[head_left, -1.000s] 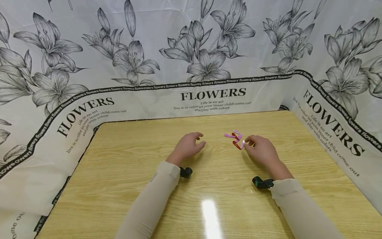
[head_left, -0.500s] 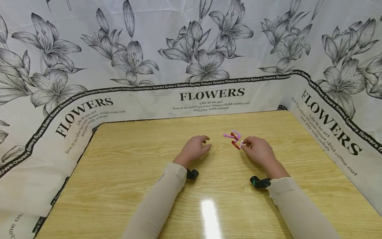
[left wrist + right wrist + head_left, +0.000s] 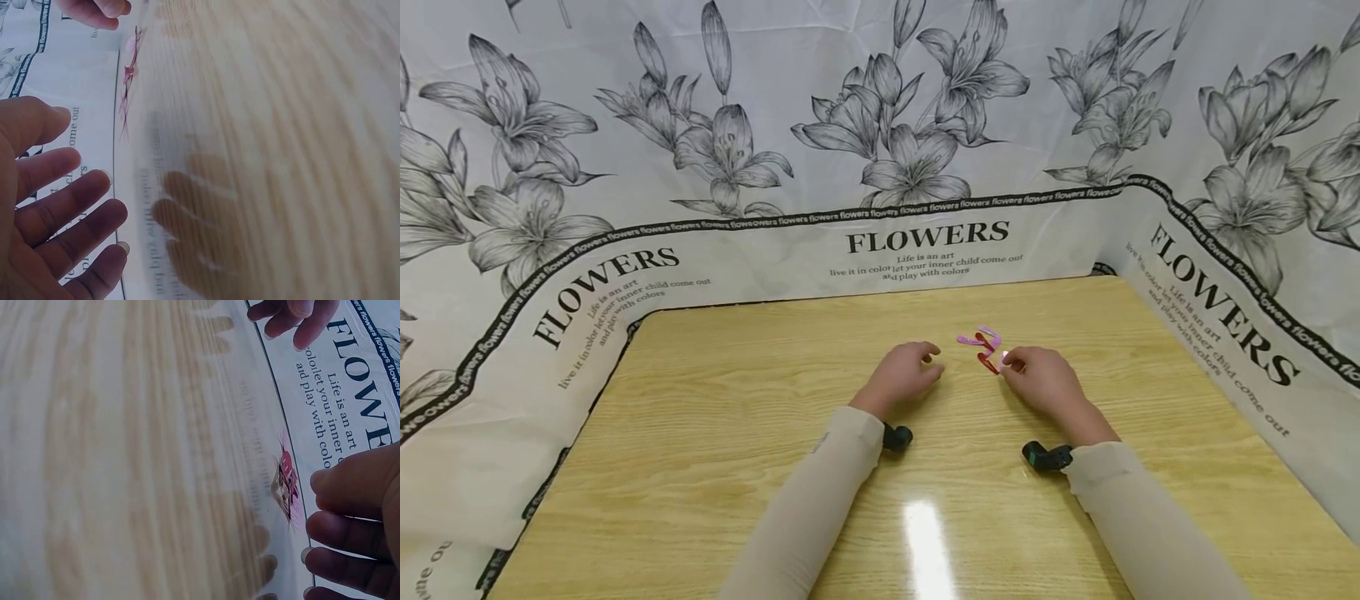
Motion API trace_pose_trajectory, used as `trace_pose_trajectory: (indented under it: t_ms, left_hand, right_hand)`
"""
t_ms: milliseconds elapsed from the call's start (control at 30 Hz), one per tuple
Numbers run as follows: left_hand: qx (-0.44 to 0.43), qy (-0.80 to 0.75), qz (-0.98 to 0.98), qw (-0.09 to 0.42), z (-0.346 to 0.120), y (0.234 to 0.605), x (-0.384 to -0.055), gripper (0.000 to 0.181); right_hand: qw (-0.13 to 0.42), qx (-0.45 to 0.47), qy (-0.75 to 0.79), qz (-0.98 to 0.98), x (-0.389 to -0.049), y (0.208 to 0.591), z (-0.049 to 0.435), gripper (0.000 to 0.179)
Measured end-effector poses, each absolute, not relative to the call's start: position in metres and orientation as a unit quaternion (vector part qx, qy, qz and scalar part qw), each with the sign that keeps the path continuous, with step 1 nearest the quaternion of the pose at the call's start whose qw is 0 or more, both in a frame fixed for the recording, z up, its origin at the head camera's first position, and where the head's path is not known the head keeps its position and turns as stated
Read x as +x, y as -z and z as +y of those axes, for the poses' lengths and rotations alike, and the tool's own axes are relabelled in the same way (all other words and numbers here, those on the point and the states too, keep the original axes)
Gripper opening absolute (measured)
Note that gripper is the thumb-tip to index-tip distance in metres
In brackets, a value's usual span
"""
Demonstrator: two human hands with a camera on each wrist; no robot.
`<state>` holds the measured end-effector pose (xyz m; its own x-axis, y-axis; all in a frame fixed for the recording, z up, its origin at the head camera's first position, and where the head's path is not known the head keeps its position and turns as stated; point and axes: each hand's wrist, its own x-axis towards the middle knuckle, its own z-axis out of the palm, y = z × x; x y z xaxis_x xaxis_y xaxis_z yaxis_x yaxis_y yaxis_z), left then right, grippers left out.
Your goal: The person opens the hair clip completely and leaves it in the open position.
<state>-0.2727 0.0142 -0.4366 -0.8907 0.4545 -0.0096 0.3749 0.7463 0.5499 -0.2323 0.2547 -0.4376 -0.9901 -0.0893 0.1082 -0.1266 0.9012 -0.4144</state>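
Note:
A small cluster of red and pink hair clips lies on the wooden table, with a red clip at its near side and a pink clip at its left. My right hand is just right of the cluster, fingertips beside its near end. In the right wrist view its fingers are relaxed and slightly bent, and nothing shows between them. To the left of the clips, my left hand hovers over the table, palm turned inward. The left wrist view shows its fingers spread and loosely bent, holding nothing.
The wooden table carries a bright light reflection near its front. White cloth with black flower prints and lettering hangs along the back and both sides. Each wrist wears a black camera, such as the right one.
My left hand has moved to the right, closer to the clips. The right hand has stayed beside them, and the clips lie as before. The head view has shifted slightly.

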Motion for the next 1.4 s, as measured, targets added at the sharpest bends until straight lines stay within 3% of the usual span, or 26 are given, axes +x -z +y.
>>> trace_pose_trajectory:
  t_ms: [1100,1400]
  left_hand:
    - [0.25,-0.26,0.929,0.082,0.049,0.439,-0.297,0.033]
    - [0.274,-0.252,0.926,0.065,0.062,0.445,-0.304,0.032]
  right_hand:
    - [0.019,0.043,-0.19,-0.981,-0.237,0.436,0.244,0.021]
    - [0.017,0.039,-0.189,-0.981,-0.238,0.434,0.241,0.023]
